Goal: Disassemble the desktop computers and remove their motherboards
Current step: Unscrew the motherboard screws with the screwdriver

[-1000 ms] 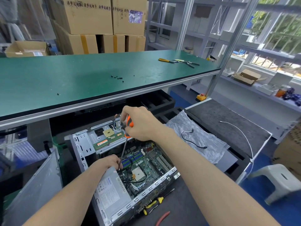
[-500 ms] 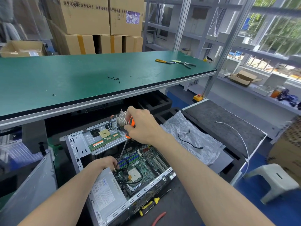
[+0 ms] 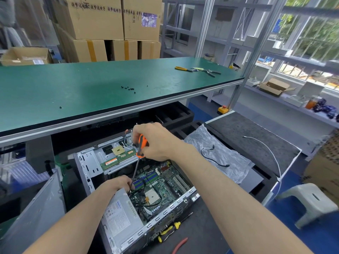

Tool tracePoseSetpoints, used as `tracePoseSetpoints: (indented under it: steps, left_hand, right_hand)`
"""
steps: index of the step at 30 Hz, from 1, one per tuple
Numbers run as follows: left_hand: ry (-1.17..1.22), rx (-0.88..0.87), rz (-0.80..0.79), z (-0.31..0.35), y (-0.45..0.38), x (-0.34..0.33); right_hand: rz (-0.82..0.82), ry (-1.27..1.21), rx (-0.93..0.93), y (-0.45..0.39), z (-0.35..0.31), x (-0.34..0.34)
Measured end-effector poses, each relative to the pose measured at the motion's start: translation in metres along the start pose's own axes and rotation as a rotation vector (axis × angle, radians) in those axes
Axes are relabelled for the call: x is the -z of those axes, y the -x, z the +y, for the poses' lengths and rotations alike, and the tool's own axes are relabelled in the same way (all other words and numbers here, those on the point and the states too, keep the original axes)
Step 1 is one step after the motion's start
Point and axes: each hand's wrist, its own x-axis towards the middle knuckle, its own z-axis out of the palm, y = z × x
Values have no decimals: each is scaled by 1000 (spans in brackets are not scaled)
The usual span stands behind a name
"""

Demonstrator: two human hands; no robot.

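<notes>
— Orange-handled screwdriver (image 3: 140, 147) gripped in the right hand (image 3: 156, 142), tip down by the motherboard (image 3: 161, 182)!
— Left hand (image 3: 117, 184) pinches its shaft inside the open computer case (image 3: 88, 162).

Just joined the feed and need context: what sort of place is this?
Probably an electronics teardown or repair workshop. A long green-matted workbench carries loose black screws and pliers, brown cardboard cartons are stacked behind it, and an opened grey metal desktop computer case sits below with its green motherboard exposed.
</notes>
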Motion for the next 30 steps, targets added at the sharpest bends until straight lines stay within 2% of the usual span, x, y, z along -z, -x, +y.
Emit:
tracePoseSetpoints:
  steps: [3,7,13,18,23,30]
  left_hand:
    - [1,0,-6,0,-1,0]
    - [-10,-1,-14,-2,-2,1]
    - [-6,-6,-28,-4,-3,1]
    - [-25,-9,-21,-2,-3,1]
    - [-9,13,-16,-2,-3,1]
    - [4,11,-33,0,-2,2]
  right_hand:
    - [15,-32,-4,2,-3,1]
    - [109,167,-119,1,-3,-4]
    - [-10,-11,37,5,-9,3]
    - [107,194,-73,0,-10,-7]
    - [-10,-10,38,2,-9,-1]
    - [163,-17,-30,4,1,-10]
